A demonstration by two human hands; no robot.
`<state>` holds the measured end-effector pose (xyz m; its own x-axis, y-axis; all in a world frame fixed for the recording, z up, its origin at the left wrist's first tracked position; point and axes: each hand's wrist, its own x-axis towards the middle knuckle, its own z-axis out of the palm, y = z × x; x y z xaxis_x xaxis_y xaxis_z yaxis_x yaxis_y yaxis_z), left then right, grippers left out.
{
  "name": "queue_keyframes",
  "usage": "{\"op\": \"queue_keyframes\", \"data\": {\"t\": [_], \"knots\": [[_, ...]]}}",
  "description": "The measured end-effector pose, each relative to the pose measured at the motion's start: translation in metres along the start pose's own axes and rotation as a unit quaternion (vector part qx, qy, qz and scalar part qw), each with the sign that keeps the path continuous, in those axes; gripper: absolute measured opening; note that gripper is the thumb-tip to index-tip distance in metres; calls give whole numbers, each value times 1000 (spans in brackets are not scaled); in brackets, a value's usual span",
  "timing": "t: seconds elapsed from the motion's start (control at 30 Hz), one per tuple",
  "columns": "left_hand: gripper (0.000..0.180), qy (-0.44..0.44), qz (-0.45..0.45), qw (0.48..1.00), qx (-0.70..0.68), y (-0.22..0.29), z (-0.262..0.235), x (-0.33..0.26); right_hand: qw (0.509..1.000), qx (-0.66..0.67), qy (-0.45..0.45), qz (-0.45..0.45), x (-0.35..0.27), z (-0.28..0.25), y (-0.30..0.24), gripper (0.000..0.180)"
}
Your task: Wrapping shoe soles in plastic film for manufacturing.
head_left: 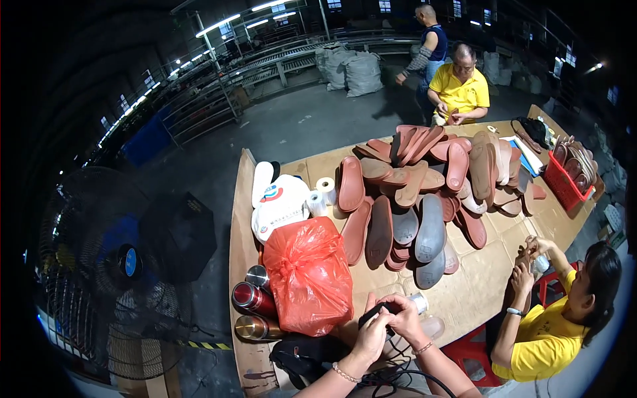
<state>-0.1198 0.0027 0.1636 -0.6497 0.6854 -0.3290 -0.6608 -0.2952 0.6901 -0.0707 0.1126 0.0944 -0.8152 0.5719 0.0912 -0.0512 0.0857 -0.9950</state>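
Close in front of me at the near edge of the table, my left hand (369, 338) and my right hand (405, 318) come together around a small black device (373, 314). Fingers of both hands are closed on it and hide much of its shape. Black cables (397, 375) hang below between my forearms. Just beyond my right hand stands a white roll (419, 302). A tied red plastic bag (310, 275) sits left of my hands, and a pile of shoe soles (406, 229) in brown, red and grey spreads beyond them.
Metal flasks (254, 298) line the left table edge near a black bag (308, 358). Behind the red bag are a white bag (282, 207) and white rolls (325, 188). A red basket (568, 182) holds soles. Co-workers in yellow sit right (551, 331) and far (461, 89). A fan (126, 262) stands left.
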Motion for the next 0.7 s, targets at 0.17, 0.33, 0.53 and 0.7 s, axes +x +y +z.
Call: {"op": "queue_keyframes", "data": {"t": [0.17,0.33,0.53,0.7], "knots": [[80,-134,-96,971,170,18,4,-57,983,141,83,83,7,-9,24,13],[48,-215,-5,920,327,99,-3,-79,971,193,125,65,30,-36,58,5],[110,-80,674,644,353,248,49,-161,961,209,77,164,70,-19,74,12],[117,95,677,555,474,243,27,-161,953,207,39,217,80,-19,134,12]]}}
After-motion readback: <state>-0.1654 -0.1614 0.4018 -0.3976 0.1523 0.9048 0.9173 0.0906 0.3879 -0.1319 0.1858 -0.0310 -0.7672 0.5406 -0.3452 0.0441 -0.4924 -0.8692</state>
